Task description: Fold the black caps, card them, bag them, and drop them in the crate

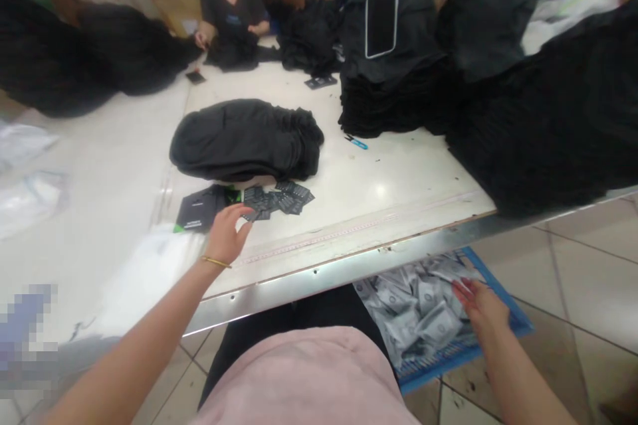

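My left hand (pixel 229 234) is over the table beside a loose heap of small black printed tags (pixel 289 198). Its thumb and forefinger are apart, and the fingertips reach the heap's near left edge. Just left of them lies a stack of larger black printed cards (pixel 198 210) with green edges. Behind the tags is a bundle of black fabric (pixel 234 136), folded and rounded at one end. Below the table edge, my right hand (pixel 483 309) is over a blue plastic basket (pixel 518 322), fingers stretched out against the clear packets (pixel 438 325) that fill it.
Thread snips (pixel 356 142) with a blue handle lie mid-table. Tall black fabric stacks (pixel 393 96) stand at the right, one bearing a white-framed rectangle (pixel 381 21). A co-worker (pixel 232 13) handles black fabric across the table. Clear plastic bags (pixel 30 202) lie at the left.
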{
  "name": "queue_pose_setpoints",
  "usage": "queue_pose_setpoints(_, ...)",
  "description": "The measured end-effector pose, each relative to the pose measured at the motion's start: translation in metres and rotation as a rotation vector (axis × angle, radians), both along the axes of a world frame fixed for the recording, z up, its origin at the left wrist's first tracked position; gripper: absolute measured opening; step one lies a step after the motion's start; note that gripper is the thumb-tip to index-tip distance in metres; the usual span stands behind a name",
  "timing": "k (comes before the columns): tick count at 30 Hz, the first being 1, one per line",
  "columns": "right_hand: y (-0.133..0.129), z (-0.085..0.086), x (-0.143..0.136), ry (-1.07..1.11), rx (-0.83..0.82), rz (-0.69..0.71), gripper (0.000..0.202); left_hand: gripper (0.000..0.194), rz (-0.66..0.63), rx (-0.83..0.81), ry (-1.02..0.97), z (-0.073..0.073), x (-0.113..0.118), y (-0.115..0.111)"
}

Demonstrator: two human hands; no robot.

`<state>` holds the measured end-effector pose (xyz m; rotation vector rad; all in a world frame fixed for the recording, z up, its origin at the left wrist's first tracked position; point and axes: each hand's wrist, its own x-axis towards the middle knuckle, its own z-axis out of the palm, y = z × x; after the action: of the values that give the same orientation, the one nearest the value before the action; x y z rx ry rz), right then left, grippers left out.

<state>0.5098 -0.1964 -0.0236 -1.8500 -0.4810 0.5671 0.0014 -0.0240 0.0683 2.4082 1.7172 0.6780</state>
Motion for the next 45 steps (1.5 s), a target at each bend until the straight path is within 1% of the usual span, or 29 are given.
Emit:
queue_pose_setpoints(2, 0.011, 0.011, 0.000, 0.073, 0.033, 0.007, 0.025, 0.030, 0.047, 0.032, 0.017, 0.005, -0.011, 0.016)
queue_pose_setpoints(3, 0.019, 0.018, -0.005, 0.104, 0.057, 0.023, 0.023, 0.033, 0.065, 0.053, 0.027, 0.009, -0.016, 0.026)
queue_pose_setpoints(5, 0.037, 0.033, -0.025, 0.158, 0.109, 0.091, 0.022, 0.042, 0.106, 0.110, 0.057, 0.017, -0.023, 0.048)
queue_pose_setpoints(7, 0.061, 0.048, -0.058, 0.189, 0.131, 0.222, 0.024, 0.052, 0.151, 0.150, 0.104, 0.027, -0.028, 0.072)
queue_pose_setpoints(9, 0.088, 0.061, -0.099, 0.156, 0.101, 0.423, 0.027, 0.058, 0.209, 0.153, 0.159, 0.037, -0.033, 0.095)
queue_pose_setpoints(11, 0.120, 0.072, -0.143, 0.079, 0.075, 0.639, 0.030, 0.059, 0.272, 0.124, 0.207, 0.044, -0.040, 0.115)
queue_pose_setpoints(12, 0.137, 0.076, -0.164, 0.033, 0.078, 0.726, 0.031, 0.056, 0.297, 0.103, 0.225, 0.047, -0.044, 0.123)
queue_pose_setpoints(13, 0.156, 0.080, -0.184, -0.013, 0.100, 0.784, 0.032, 0.052, 0.310, 0.080, 0.239, 0.048, -0.049, 0.130)
queue_pose_setpoints(15, 0.195, 0.085, -0.222, -0.152, 0.182, 0.834, 0.033, 0.042, 0.297, 0.039, 0.255, 0.049, -0.062, 0.139)
queue_pose_setpoints(16, 0.214, 0.086, -0.239, -0.256, 0.237, 0.842, 0.034, 0.038, 0.276, 0.029, 0.256, 0.049, -0.069, 0.142)
queue_pose_setpoints(19, 0.266, 0.082, -0.283, -0.590, 0.375, 0.856, 0.037, 0.033, 0.237, 0.041, 0.225, 0.047, -0.093, 0.143)
queue_pose_setpoints(21, 0.290, 0.076, -0.304, -0.727, 0.384, 0.853, 0.037, 0.030, 0.262, 0.042, 0.207, 0.047, -0.108, 0.142)
queue_pose_setpoints(23, 0.305, 0.074, -0.314, -0.762, 0.369, 0.836, 0.031, 0.027, 0.296, 0.027, 0.215, 0.049, -0.119, 0.141)
queue_pose_setpoints(24, 0.308, 0.075, -0.315, -0.759, 0.371, 0.826, 0.028, 0.025, 0.304, 0.029, 0.225, 0.051, -0.123, 0.141)
queue_pose_setpoints(26, 0.307, 0.085, -0.307, -0.744, 0.397, 0.808, 0.028, 0.024, 0.304, 0.084, 0.228, 0.058, -0.125, 0.136)
queue_pose_setpoints(28, 0.291, 0.102, -0.289, -0.706, 0.470, 0.777, 0.028, 0.023, 0.281, 0.180, 0.201, 0.067, -0.121, 0.121)
queue_pose_setpoints(29, 0.277, 0.112, -0.277, -0.678, 0.510, 0.751, 0.027, 0.023, 0.258, 0.217, 0.179, 0.070, -0.117, 0.109)
queue_pose_setpoints(31, 0.236, 0.129, -0.252, -0.605, 0.550, 0.682, 0.024, 0.025, 0.191, 0.215, 0.126, 0.072, -0.105, 0.071)
queue_pose_setpoints(33, 0.186, 0.136, -0.228, -0.544, 0.474, 0.588, 0.020, 0.028, 0.118, 0.115, 0.062, 0.064, -0.088, 0.020)
queue_pose_setpoints(34, 0.160, 0.135, -0.218, -0.502, 0.423, 0.525, 0.020, 0.029, 0.083, 0.033, 0.030, 0.056, -0.079, -0.008)
queue_pose_setpoints(36, 0.114, 0.125, -0.203, -0.421, 0.292, 0.430, 0.020, 0.030, 0.047, -0.158, -0.029, 0.036, -0.061, -0.060)
queue_pose_setpoints(37, 0.098, 0.117, -0.198, -0.385, 0.216, 0.401, 0.021, 0.030, 0.049, -0.258, -0.056, 0.025, -0.052, -0.081)
queue_pose_setpoints(38, 0.087, 0.108, -0.194, -0.359, 0.136, 0.389, 0.023, 0.031, 0.062, -0.351, -0.082, 0.014, -0.045, -0.097)
queue_pose_setpoints(39, 0.081, 0.098, -0.191, -0.344, 0.067, 0.388, 0.025, 0.032, 0.086, -0.429, -0.108, 0.005, -0.039, -0.108)
queue_pose_setpoints(40, 0.082, 0.089, -0.190, -0.346, 0.022, 0.393, 0.028, 0.033, 0.118, -0.487, -0.136, -0.002, -0.035, -0.114)
queue_pose_setpoints(41, 0.089, 0.081, -0.189, -0.369, 0.001, 0.405, 0.030, 0.034, 0.158, -0.521, -0.168, -0.006, -0.032, -0.113)
queue_pose_setpoints(43, 0.115, 0.067, -0.192, -0.498, 0.030, 0.451, 0.032, 0.036, 0.255, -0.525, -0.249, -0.009, -0.029, -0.100)
queue_pose_setpoints(45, 0.147, 0.057, -0.198, -0.687, 0.067, 0.547, 0.033, 0.039, 0.323, -0.525, -0.348, -0.007, -0.031, -0.080)
